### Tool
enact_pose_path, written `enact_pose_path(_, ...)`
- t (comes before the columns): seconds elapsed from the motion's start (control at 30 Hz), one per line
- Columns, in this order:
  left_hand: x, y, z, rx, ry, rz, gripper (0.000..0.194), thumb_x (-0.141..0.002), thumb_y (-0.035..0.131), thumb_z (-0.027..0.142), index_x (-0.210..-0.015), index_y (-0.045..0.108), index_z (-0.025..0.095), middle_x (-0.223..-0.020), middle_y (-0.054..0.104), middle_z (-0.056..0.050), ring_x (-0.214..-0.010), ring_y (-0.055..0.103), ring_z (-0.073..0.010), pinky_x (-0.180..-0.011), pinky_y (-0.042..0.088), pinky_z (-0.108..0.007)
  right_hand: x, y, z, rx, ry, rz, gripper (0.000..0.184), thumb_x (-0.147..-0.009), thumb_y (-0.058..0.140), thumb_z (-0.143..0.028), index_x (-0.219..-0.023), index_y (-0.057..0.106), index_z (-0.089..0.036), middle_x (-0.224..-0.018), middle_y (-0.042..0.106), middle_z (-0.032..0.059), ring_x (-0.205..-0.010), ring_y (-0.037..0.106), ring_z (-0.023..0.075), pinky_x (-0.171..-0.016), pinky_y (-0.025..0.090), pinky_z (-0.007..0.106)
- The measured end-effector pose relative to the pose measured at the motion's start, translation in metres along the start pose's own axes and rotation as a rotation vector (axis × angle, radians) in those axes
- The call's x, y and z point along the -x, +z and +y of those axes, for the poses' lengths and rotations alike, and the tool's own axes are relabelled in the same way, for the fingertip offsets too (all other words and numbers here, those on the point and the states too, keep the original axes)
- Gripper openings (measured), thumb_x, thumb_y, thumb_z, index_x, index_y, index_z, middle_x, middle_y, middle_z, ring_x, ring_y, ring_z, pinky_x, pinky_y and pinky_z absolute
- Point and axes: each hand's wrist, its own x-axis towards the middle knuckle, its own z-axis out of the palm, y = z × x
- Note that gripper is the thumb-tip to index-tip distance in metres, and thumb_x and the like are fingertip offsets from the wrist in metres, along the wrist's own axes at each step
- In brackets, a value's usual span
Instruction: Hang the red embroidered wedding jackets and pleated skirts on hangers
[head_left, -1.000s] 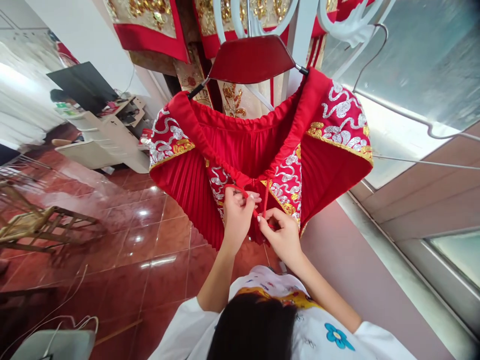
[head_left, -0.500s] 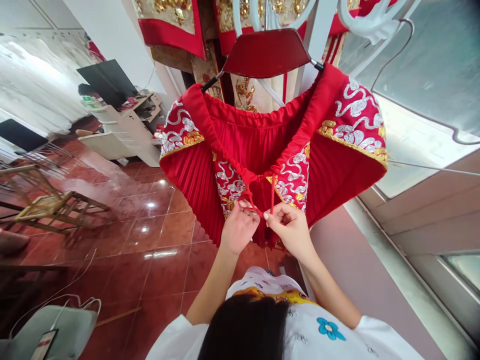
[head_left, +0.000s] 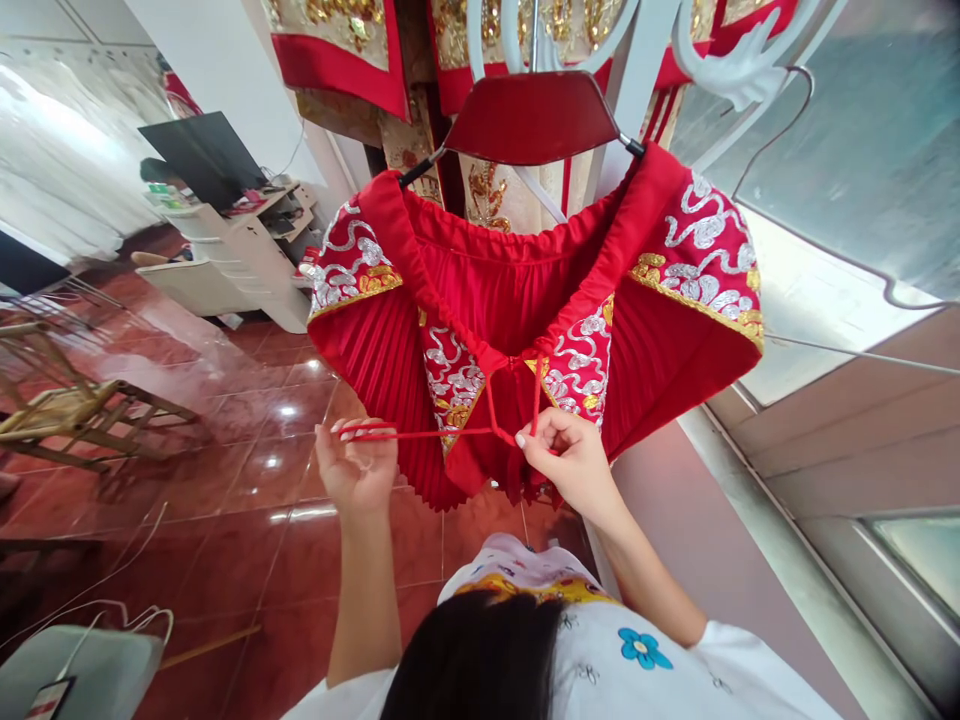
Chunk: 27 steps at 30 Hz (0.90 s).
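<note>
A red pleated skirt (head_left: 510,280) with silver and gold embroidery hangs by its waistband from a dark red hanger (head_left: 534,118). Two ends of a red drawstring (head_left: 442,434) come out at the front of the waistband. Out to the left, my left hand (head_left: 358,465) grips one end, and the cord runs taut and level from it across the skirt front. Close below the waistband, my right hand (head_left: 564,455) pinches the cord between thumb and forefinger where the two strands cross. Whether they form a knot there I cannot tell.
More red and gold garments (head_left: 337,60) hang behind on a white scrolled rack (head_left: 637,90). An empty wire hanger (head_left: 780,220) hangs at right. On the left are a wooden chair (head_left: 82,400), a desk with a monitor (head_left: 202,160) and a pale stool (head_left: 90,660) with a phone.
My left hand has moved well to the left, drawing one cord end out straight. My right hand keeps its pinch near the crossing. The view has shifted slightly.
</note>
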Motion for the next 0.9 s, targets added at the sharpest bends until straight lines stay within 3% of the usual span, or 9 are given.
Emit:
enact_pose_path(0.1,-0.009,-0.016,0.003,-0.53,0.223,0.125,0.029,-0.068,0.072,0.033,-0.069,0.049,0.017,-0.06,0.05,0.005,-0.055,0.048,-0.007,-0.058,0.042,-0.019,-0.002,-0.002,0.001,0.016,0.004,-0.004,0.021,-0.074,0.059,-0.028,-0.062,0.049,-0.015,-0.055,0.047,-0.0027,-0.049,0.034,0.0042,-0.046,0.027,0.017)
enact_pose_path(0.2,0.003,0.0,0.0,-1.046,0.456,0.145,0.02,-0.071,0.069,0.03,-0.079,0.058,0.017,-0.073,0.057,0.001,-0.067,0.054,-0.0108,-0.065,0.044,-0.022,-0.004,0.0,0.002,0.031,0.013,-0.015,0.021,-0.075,0.059,-0.029,-0.062,0.049,-0.015,-0.054,0.046,-0.0028,-0.049,0.035,0.0045,-0.046,0.027,0.017)
enact_pose_path(0.33,0.036,0.053,-0.024,-1.146,0.347,-0.381,0.029,-0.089,0.047,0.042,-0.088,0.062,0.017,-0.088,0.064,-0.005,-0.089,0.06,-0.0169,-0.082,0.046,-0.028,-0.006,0.003,0.004,0.065,0.002,-0.014,0.023,-0.075,0.058,-0.03,-0.061,0.047,-0.016,-0.053,0.046,-0.0029,-0.048,0.035,0.0049,-0.046,0.028,0.018)
enact_pose_path(0.4,0.046,0.074,-0.041,-1.087,0.131,-0.659,0.034,-0.09,0.044,0.046,-0.09,0.062,0.016,-0.082,0.064,-0.005,-0.082,0.061,-0.0161,-0.078,0.048,-0.028,-0.009,0.003,0.004,0.071,-0.012,-0.034,0.022,-0.076,0.057,-0.031,-0.063,0.047,-0.016,-0.053,0.046,-0.003,-0.048,0.037,0.0052,-0.047,0.029,0.018)
enact_pose_path(0.47,0.05,0.086,-0.055,-1.037,-0.038,-0.77,0.035,-0.087,0.047,0.049,-0.082,0.059,0.016,-0.066,0.058,-0.001,-0.06,0.055,-0.0119,-0.06,0.046,-0.023,-0.012,-0.001,0.002,0.093,-0.043,-0.058,0.022,-0.079,0.055,-0.031,-0.064,0.048,-0.016,-0.052,0.045,-0.0036,-0.048,0.037,0.0053,-0.047,0.03,0.018)
enact_pose_path(0.53,0.046,0.094,-0.056,-1.043,-0.043,-0.773,0.037,-0.081,0.056,0.05,-0.067,0.053,0.016,-0.053,0.045,0.004,-0.046,0.04,-0.0074,-0.044,0.033,-0.02,-0.017,-0.011,-0.006,0.188,-0.103,-0.08,0.02,-0.08,0.056,-0.032,-0.07,0.054,-0.014,-0.052,0.042,-0.0045,-0.048,0.035,0.005,-0.047,0.029,0.018)
enact_pose_path(0.67,0.017,0.107,-0.017,-1.174,0.307,-0.755,0.039,-0.075,0.066,0.038,-0.05,0.046,0.015,-0.046,0.032,0.005,-0.044,0.027,-0.0051,-0.042,0.019,-0.022,-0.032,-0.054,-0.04,0.502,-0.275,-0.126,0.022,-0.078,0.063,-0.034,-0.085,0.068,-0.014,-0.055,0.052,-0.0026,-0.047,0.039,0.0054,-0.047,0.029,0.019)
enact_pose_path(0.8,-0.036,0.115,0.031,-1.263,0.739,-0.527,0.034,-0.077,0.066,0.036,-0.053,0.054,0.014,-0.047,0.036,0.005,-0.047,0.029,-0.0058,-0.046,0.019,-0.025,-0.049,-0.105,-0.059,0.659,-0.385,0.167,0.018,-0.078,0.064,-0.031,-0.079,0.071,-0.015,-0.065,0.064,0.0025,-0.053,0.049,0.0085,-0.05,0.033,0.02)
enact_pose_path(0.9,-0.066,0.11,0.036,-1.377,0.862,-0.419,0.038,-0.08,0.062,0.039,-0.053,0.052,0.015,-0.047,0.032,0.005,-0.048,0.027,-0.0061,-0.049,0.02,-0.026,-0.058,-0.117,-0.046,0.699,-0.372,0.305,0.02,-0.079,0.063,-0.033,-0.076,0.071,-0.014,-0.059,0.062,0.0021,-0.049,0.047,0.009,-0.048,0.031,0.022)
